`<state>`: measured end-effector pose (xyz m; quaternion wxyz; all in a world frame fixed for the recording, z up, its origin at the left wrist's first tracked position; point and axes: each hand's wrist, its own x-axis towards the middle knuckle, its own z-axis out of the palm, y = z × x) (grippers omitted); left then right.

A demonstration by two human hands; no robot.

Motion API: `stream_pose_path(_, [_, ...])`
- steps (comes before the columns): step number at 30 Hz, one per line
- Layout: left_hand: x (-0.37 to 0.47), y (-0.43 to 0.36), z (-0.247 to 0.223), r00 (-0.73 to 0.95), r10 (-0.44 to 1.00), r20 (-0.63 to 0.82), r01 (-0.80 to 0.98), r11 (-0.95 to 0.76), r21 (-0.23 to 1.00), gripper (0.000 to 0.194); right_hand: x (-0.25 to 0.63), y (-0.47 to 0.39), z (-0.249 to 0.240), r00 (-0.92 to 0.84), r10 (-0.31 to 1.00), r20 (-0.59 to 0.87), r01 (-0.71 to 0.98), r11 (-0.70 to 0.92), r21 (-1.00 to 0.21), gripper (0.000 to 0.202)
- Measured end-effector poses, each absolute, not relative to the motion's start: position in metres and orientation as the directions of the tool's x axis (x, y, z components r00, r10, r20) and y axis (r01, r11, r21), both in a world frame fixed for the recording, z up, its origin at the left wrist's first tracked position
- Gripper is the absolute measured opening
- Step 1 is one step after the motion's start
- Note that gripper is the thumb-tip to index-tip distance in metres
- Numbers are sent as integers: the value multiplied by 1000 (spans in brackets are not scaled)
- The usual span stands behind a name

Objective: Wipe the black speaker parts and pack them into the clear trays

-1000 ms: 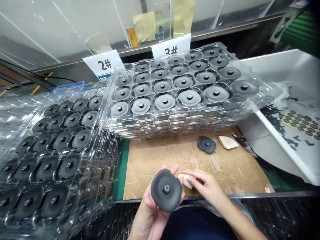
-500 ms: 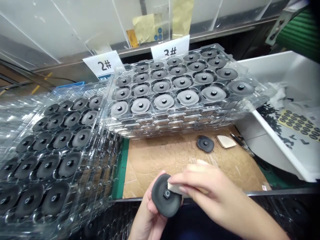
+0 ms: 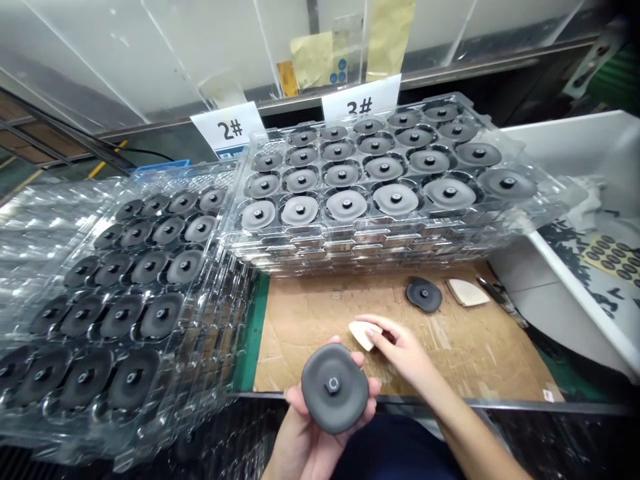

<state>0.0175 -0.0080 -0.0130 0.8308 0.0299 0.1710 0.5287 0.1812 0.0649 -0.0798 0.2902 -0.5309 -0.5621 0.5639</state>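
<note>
My left hand is wrapped around a dark grey rounded disc with a small raised stem at its centre, its face tilted toward me. Just beyond it, my right hand pinches a white wedge-shaped sponge between thumb and fingers, low over the cardboard sheet. The sponge is apart from the disc. Farther right on the cardboard lie a second dark disc and another white sponge piece.
Stacked clear plastic trays full of similar discs stand at the back, and more trays at the left. A slim dark tool lies beside a white bin holding small black parts and a yellow sticker sheet. Signs read 2# and 3#.
My right hand has moved the sponge off the disc, up and away over the cardboard. My left hand has turned the disc to face me more squarely. The view has shifted slightly.
</note>
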Motion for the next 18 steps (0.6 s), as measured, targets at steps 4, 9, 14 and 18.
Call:
stream_pose_path(4, [16,-8,-12,388,888,-245,-876,438,201,48,182,61,-85,-313,898,-311,282,-225,-933,32])
stream_pose_path(9, [17,-3,-22,318,905,-282,-907,377,187,43,186,59,-79,-324,887,-329,306,-231,-924,34])
stream_pose_path(14, [15,-2,-37,211,899,-384,-939,296,176,46,186,51,-82,-305,900,-312,322,-211,-923,35])
stream_pose_path(18, [12,-2,-33,154,889,-431,-939,268,216,37,188,53,-78,-253,925,-282,350,-184,-918,35])
